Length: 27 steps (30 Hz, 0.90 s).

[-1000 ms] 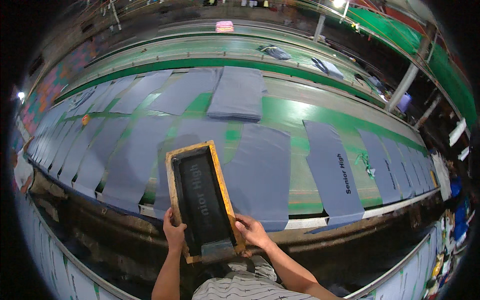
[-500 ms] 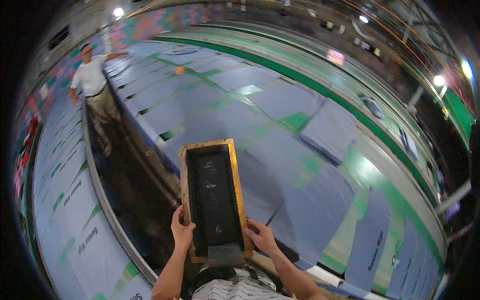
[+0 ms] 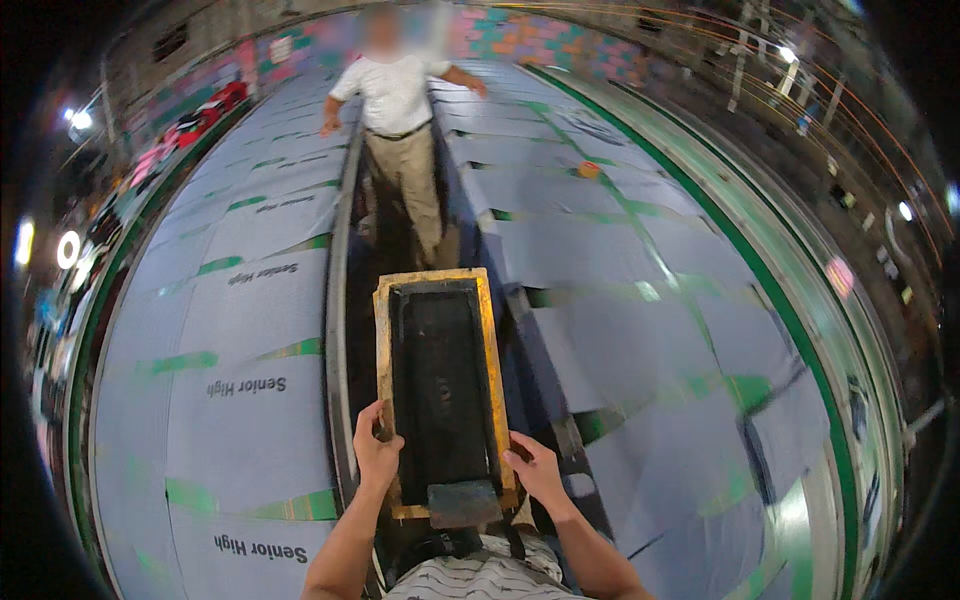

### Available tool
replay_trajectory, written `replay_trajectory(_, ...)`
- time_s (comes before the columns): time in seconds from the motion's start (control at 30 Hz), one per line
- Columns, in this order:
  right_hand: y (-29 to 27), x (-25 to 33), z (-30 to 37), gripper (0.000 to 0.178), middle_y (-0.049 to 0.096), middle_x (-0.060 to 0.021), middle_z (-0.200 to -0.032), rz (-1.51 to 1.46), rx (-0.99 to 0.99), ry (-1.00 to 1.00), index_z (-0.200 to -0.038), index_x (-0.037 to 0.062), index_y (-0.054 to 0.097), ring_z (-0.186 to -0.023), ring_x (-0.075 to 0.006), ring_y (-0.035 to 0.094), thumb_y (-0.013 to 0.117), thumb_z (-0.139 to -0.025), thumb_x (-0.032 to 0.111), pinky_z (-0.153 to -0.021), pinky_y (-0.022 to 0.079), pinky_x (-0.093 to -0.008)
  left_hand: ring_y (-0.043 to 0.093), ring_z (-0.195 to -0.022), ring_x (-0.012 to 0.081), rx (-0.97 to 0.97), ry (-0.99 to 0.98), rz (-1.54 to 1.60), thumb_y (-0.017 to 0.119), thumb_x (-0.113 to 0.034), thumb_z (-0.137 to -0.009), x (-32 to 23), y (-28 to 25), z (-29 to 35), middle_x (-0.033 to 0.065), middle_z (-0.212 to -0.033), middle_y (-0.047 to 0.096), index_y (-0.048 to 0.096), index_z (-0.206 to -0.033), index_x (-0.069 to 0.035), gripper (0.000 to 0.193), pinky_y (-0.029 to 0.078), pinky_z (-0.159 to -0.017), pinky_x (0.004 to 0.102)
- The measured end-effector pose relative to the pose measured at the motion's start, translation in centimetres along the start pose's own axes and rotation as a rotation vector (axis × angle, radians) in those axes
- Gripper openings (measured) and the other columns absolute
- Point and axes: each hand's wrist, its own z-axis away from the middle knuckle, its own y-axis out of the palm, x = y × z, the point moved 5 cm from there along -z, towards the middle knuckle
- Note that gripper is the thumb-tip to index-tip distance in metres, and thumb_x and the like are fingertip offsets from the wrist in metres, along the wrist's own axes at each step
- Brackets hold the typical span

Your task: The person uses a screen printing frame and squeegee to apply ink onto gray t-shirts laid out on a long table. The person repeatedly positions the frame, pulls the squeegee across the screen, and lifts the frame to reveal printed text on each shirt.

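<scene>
Head view, screen: the wood-edged screen (image 3: 443,385) sits between my hands, above the aisle.
Left hand: part-curled, my left hand (image 3: 378,455) grips its left edge.
Right hand: part-curled, my right hand (image 3: 537,472) holds its right edge.
Changed: the co-worker (image 3: 398,110), earlier upper left, now stands straight beyond.

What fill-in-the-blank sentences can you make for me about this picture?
The left hand holds the yellow-edged rectangular wooden frame by its left side, the right hand by its ____ side.
The person in the white shirt stands ____ two long green-topped tables.
Black lettering marks flat grey-blue cloth on the ____ table.

Missing words: right; between; left.
</scene>
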Motion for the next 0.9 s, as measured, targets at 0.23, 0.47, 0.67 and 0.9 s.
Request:
replay_trajectory(0.23, 8.0, 2.8, -10.1, 0.044, 0.074, -0.013, -0.118, 0.153, 0.253, -0.048, -0.131, 0.0021, 0.068, -0.101, -0.0196, 0.072, 0.079, -0.09, 0.011, -0.089, 0.056, -0.0311, 0.057, -0.123, 0.0268, -0.3, -0.148, 0.149, 0.064, 0.014, -0.07, 2.9, -6.0, -3.2, 0.0111, -0.13, 0.059, 0.057, -0.136, -0.001, 0.067, 0.052, -0.09, 0.0347)
replay_trajectory(0.47, 16.6, 3.3, -20.9, 0.042, 0.074, -0.0151, -0.12, 0.137, 0.543, -0.1, -0.129, 0.0016, 0.069, -0.104, -0.0215, 0.072, 0.079, -0.09, 0.012, -0.09, 0.056, -0.032, 0.056, -0.123, 0.027, -0.579, -0.187, 0.093, 0.063, 0.012, -0.07, 4.0, -9.5, -6.4, 0.0119, -0.129, 0.059, 0.056, -0.138, -0.002, 0.07, 0.052, -0.095, 0.038)
replay_trajectory(0.67, 21.8, 4.8, -30.0, 0.042, 0.074, -0.0152, -0.117, 0.017, 0.745, -0.215, -0.129, -0.0001, 0.068, -0.103, -0.0209, 0.072, 0.079, -0.09, 0.012, -0.089, 0.057, -0.032, 0.056, -0.129, 0.0308, -0.769, -0.269, 0.103, 0.063, 0.012, -0.071, 4.6, -9.6, -10.9, 0.0128, -0.134, 0.058, 0.055, -0.139, -0.001, 0.069, 0.054, -0.093, 0.0385)
replay_trajectory(0.9, 28.9, 5.4, -37.0, 0.044, 0.073, -0.0149, -0.118, 0.013, 0.949, -0.218, -0.129, -0.0012, 0.068, -0.103, -0.0218, 0.072, 0.079, -0.09, 0.016, -0.088, 0.057, -0.0312, 0.057, -0.124, 0.0275, -0.984, -0.311, 0.163, 0.063, 0.013, -0.071, 4.6, -10.7, -14.0, 0.0143, -0.128, 0.06, 0.054, -0.139, 0.0, 0.07, 0.053, -0.095, 0.0378)
